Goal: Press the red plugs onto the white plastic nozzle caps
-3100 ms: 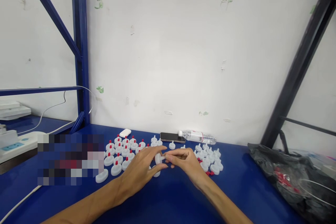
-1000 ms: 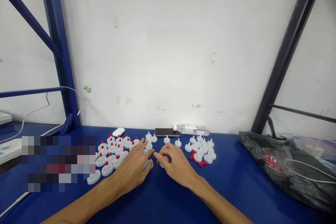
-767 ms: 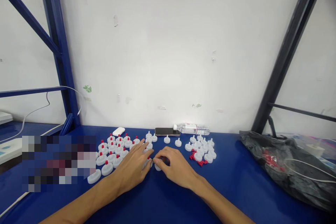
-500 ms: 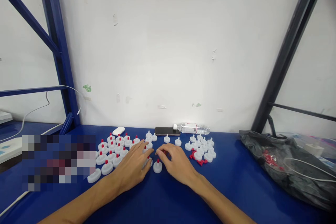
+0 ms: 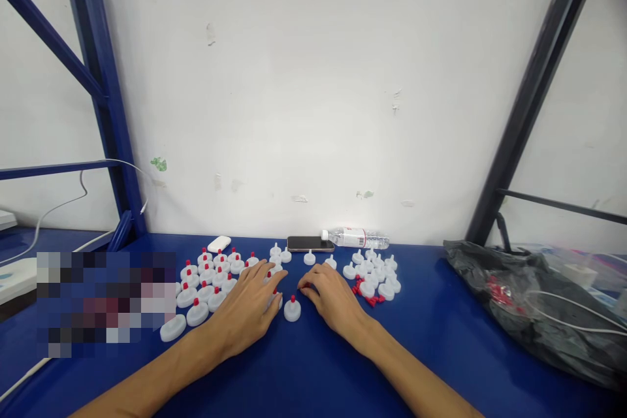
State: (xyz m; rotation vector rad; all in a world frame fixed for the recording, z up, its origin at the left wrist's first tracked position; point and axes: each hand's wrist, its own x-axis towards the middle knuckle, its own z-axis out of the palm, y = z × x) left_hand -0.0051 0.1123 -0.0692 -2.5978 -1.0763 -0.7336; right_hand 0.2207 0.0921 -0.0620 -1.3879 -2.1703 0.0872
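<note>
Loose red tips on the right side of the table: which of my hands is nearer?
Right. The right hand is just left of the loose red tips; the left hand is farther left, by the red-tipped white caps.

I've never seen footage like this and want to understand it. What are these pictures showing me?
There's no machine here: you see a person's two bare hands. Every picture comes from one camera worn on the head, looking forward and down.

On the blue table, white lids with red tips stand at left, bare-spouted lids and loose red tips at right. Behind are a phone and a bottle on its side.

The left hand is spread over some lids; the right hand has its fingertips together, with nothing visible in them. One red-tipped lid stands between the hands.
</note>
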